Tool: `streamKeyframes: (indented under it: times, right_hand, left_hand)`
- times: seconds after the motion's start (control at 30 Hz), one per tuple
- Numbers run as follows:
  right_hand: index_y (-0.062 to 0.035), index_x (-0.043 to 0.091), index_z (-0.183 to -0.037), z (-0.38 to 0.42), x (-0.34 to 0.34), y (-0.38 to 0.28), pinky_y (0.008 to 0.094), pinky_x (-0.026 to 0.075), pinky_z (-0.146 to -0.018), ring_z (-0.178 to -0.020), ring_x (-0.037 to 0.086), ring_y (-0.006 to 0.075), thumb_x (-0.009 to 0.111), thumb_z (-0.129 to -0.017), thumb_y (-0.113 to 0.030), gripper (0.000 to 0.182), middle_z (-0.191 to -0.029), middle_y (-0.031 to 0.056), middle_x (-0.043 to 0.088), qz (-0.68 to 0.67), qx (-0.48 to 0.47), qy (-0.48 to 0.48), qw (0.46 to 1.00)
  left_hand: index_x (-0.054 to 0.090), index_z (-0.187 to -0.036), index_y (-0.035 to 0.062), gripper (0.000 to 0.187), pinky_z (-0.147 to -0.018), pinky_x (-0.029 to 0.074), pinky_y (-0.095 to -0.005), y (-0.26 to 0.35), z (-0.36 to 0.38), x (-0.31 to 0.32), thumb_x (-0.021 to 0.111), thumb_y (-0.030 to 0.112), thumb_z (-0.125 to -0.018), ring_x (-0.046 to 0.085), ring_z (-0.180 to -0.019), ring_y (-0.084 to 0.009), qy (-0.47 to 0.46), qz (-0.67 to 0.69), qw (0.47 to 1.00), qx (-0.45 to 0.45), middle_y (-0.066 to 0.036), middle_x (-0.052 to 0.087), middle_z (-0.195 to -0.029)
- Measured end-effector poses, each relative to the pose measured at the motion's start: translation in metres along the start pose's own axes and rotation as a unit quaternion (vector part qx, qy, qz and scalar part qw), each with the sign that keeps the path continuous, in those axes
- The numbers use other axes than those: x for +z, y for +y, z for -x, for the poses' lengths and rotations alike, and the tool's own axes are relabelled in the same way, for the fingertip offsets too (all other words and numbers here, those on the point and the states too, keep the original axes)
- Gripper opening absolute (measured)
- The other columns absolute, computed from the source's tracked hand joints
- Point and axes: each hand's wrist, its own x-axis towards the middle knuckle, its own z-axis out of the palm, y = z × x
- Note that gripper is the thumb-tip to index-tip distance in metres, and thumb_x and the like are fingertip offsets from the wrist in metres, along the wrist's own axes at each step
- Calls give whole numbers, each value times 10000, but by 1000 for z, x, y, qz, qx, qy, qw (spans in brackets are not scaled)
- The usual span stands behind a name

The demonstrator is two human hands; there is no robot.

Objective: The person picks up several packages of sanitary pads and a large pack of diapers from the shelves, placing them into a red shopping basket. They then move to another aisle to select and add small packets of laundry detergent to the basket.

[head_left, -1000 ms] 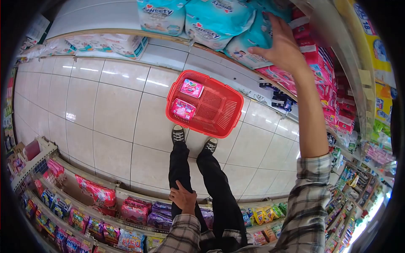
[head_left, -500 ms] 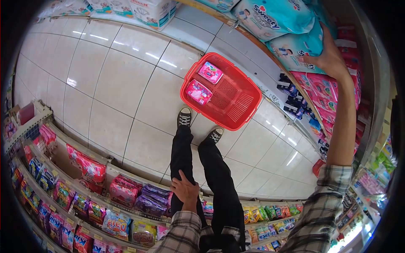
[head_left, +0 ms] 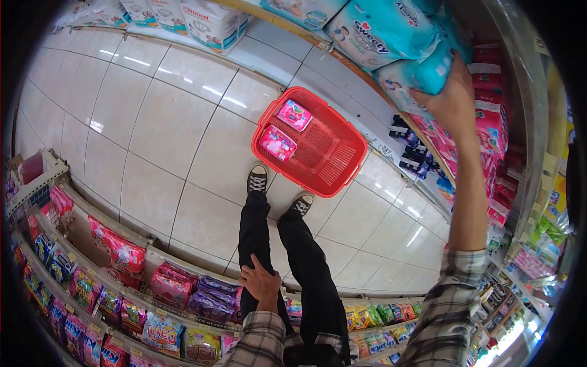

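Observation:
My right hand (head_left: 454, 101) is at the upper right, its thumb and fingers gripping the end of a teal and white diaper pack (head_left: 397, 85). The pack's wrapper bulges between the fingers. Another teal Sweety diaper pack (head_left: 382, 37) lies right beside it, and pink packs (head_left: 486, 137) fill the shelf beyond my wrist. Low in the view, my left hand (head_left: 260, 282) rests on my leg with its fingers apart, holding nothing. On the floor ahead of my shoes stands a red basket (head_left: 333, 147) with two pink packs (head_left: 279, 143) inside.
A wooden shelf edge (head_left: 361, 73) runs below the diaper packs. Dark small packs (head_left: 416, 159) sit lower on that side. Behind me, curved-looking shelves hold colourful detergent pouches (head_left: 162, 333). White diaper packs (head_left: 211, 24) stand at the top left above the tiled floor (head_left: 147, 116).
My right hand has tightened on the teal diaper pack, whose end now bulges and folds. The view has shifted slightly. My left hand stays on my leg.

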Motion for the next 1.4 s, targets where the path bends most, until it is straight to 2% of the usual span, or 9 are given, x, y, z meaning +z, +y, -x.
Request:
streamKeyframes:
  times: [0.17, 0.27, 0.5, 0.6, 0.93, 1.2, 1.3, 1.33, 1.4]
  right_hand:
    - [35, 257, -1373, 29, -4, -39, 476, 389, -909, -1065, 493, 405, 811, -565, -231, 1015, -1175, 249, 501, 69, 65, 44, 995]
    - [24, 247, -1382, 50, -3, -53, 472, 355, -925, -1075, 471, 396, 796, -570, -200, 1006, -1194, 240, 483, 41, 35, 110, 993]
    - [41, 251, -1376, 103, -36, -79, 473, 315, -994, -1144, 437, 388, 809, -546, -129, 1015, -1258, 232, 444, -56, 68, 94, 992]
    - [55, 285, -1352, 126, -33, -88, 464, 340, -987, -1123, 458, 390, 822, -543, -141, 990, -1231, 234, 465, -160, 111, 23, 981]
    - [4, 300, -1315, 187, 202, -78, 489, 334, -961, -1117, 458, 383, 835, -549, -220, 962, -1151, 202, 492, -112, 151, -226, 956]
    - [-44, 320, -1315, 193, 341, -96, 491, 364, -949, -1140, 482, 314, 866, -518, -288, 996, -1227, 148, 490, -11, 109, -326, 939]
    - [-47, 317, -1319, 196, 361, -103, 512, 351, -961, -1151, 468, 317, 878, -485, -310, 1039, -1250, 145, 478, 19, 102, -255, 961]
    - [-67, 268, -1382, 194, 360, -104, 576, 295, -1008, -1217, 414, 358, 795, -643, -283, 934, -1336, 174, 411, 40, 110, -276, 954]
    - [-96, 221, -1423, 200, 371, -108, 616, 242, -1031, -1261, 364, 391, 690, -751, -232, 831, -1388, 195, 350, 101, 129, -244, 956]
  left_hand:
    - [355, -1400, 140, 883, -868, 359, -406, 1, -1, 2, 735, 462, -671, 477, -985, -291, 9, -3, 1000, 4, -137, 466, -1060]
    - [352, -1402, 139, 889, -870, 360, -406, 3, -1, 3, 737, 465, -670, 475, -988, -291, 22, -13, 1000, 7, -138, 463, -1067]
    - [348, -1405, 146, 886, -885, 361, -413, 6, -4, -5, 733, 481, -681, 468, -1015, -294, 1, -20, 1000, 5, -143, 459, -1090]
    - [351, -1403, 151, 879, -886, 365, -417, 9, -4, -7, 732, 481, -683, 473, -1012, -293, -4, -25, 1000, 1, -141, 461, -1089]
    - [329, -1401, 129, 918, -904, 375, -442, 11, -11, -18, 756, 448, -653, 490, -1037, -313, -29, 1, 1000, -6, -164, 468, -1110]
    - [379, -1381, 114, 883, -821, 380, -419, 7, -10, -14, 741, 469, -657, 502, -931, -293, 7, -12, 1000, 12, -128, 471, -993]
    - [367, -1382, 106, 887, -838, 378, -428, 7, -12, -12, 739, 469, -663, 505, -957, -309, -5, 0, 1000, 6, -146, 479, -1015]
    - [355, -1384, 105, 893, -852, 378, -433, 8, -13, -11, 744, 458, -661, 506, -977, -319, -12, 7, 1000, 3, -162, 486, -1037]
    - [343, -1385, 104, 899, -864, 377, -440, 11, -14, -10, 749, 443, -659, 507, -998, -330, -19, 18, 1000, 1, -180, 494, -1062]
